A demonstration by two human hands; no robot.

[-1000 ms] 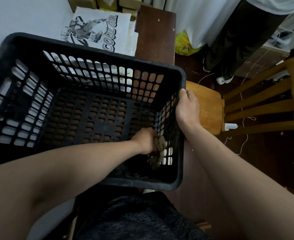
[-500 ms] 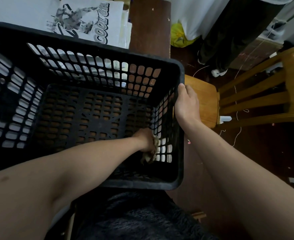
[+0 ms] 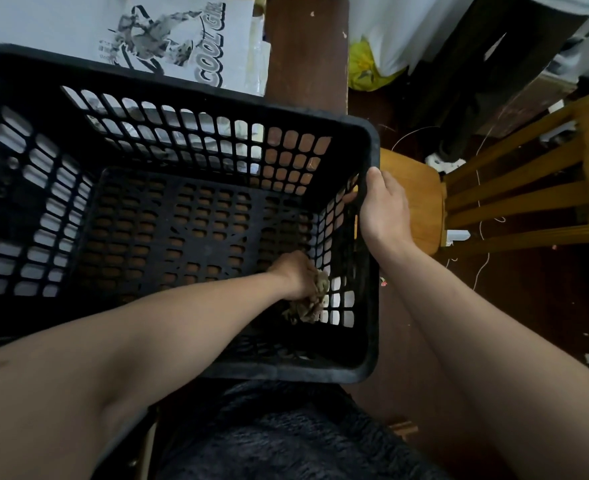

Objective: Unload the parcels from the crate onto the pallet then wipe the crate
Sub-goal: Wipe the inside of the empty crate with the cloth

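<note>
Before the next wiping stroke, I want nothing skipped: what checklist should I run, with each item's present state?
1. All parcels out of the black perforated plastic crate: ok, none inside.
2. Crate steadied, right hand gripping its right rim: ok.
3. Cloth ready, left hand holding crumpled beige rag against the right wall's inside: ok.
4. Other walls and floor wiped: cannot tell.
5. Those parcels on the pallet: cannot tell, out of view.

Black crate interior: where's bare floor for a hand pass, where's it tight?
Free: floor of the black plastic lattice crate, from left and far walls across the middle. Crowded: near-right corner, where the left hand grips a crumpled beige rag by the right wall; the right hand grips that wall's rim.
</note>
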